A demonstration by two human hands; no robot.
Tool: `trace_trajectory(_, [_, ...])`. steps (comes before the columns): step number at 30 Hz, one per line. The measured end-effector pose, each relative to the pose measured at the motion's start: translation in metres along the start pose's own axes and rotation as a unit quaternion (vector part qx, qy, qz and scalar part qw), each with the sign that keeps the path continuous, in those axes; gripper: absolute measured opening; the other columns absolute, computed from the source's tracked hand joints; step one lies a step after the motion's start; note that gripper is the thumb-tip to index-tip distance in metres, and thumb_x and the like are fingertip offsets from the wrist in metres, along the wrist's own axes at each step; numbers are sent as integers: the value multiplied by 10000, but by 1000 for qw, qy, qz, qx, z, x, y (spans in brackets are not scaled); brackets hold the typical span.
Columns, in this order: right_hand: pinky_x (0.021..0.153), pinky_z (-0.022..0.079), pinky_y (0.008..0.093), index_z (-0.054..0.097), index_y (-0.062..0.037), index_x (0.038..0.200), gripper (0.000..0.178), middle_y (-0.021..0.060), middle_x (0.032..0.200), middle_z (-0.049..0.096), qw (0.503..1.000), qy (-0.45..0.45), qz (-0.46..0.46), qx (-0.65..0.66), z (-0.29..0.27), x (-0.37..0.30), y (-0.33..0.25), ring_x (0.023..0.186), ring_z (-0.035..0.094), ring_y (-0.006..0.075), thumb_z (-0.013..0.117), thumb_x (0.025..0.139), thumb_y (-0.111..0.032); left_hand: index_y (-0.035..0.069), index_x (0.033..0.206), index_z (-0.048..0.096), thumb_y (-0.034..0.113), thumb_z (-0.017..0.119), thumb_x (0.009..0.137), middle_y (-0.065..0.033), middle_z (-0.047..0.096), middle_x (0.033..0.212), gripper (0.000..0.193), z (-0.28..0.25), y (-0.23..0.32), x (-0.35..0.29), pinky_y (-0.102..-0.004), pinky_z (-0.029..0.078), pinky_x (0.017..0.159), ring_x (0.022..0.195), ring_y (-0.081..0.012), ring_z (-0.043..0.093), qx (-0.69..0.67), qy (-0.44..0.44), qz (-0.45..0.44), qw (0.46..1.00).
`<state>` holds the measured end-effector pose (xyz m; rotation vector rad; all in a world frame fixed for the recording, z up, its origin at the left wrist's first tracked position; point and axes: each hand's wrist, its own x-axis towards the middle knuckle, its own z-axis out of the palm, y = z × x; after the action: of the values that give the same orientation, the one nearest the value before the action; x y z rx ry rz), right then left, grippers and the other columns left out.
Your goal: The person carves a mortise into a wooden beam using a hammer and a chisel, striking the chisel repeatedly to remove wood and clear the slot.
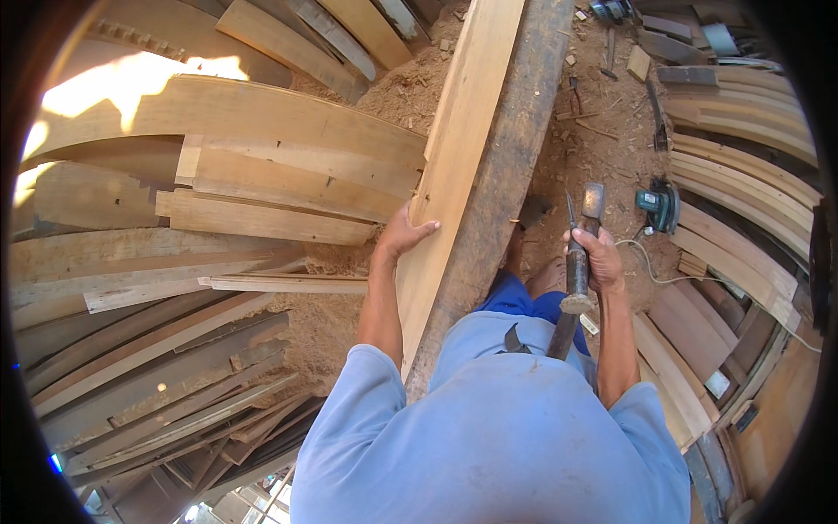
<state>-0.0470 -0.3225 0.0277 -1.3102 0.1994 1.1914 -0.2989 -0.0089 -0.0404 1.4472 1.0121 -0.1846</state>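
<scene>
A long pale wooden board [463,148] lies along a thick, worn workbench beam [515,157] in front of me. My left hand [405,236] grips the board's left edge, its thumb laid over the top face and its other fingers mostly hidden at the side. To the right of the beam, my right hand [601,258] is closed around two tools together. One is a chisel [577,271] with a dark handle and a metal-capped end, its thin blade pointing away from me. The other is a hammer [593,201] with a cylindrical metal head, its handle partly hidden.
Stacked planks [297,175] crowd the left, with more timber [742,183] along the right. A green power tool [656,207] with a pale cord [650,258] sits on the shaving-covered floor [611,148]. Farther off lies another hammer [609,54].
</scene>
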Motion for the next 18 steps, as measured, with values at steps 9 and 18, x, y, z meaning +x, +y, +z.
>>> trace_trajectory(9, [596,544,245,653,-33,988,217,43,814,682,1000,-6,9,0,-1,7,1,667,658,120,726,931,-230,40,1496,420,196,806,785,-257,641,1311,824,45,76,-49,-442,500,1040,1196,-392,638,261,28,-89,961])
trace_trajectory(18, [605,560,267,655,-25,1010,214,63,826,701,1000,12,13,3,-13,5,-5,664,671,137,732,926,-206,151,1638,137,133,829,653,-396,210,1541,1204,156,30,-66,-659,294,1118,1359,-585,317,317,143,80,934])
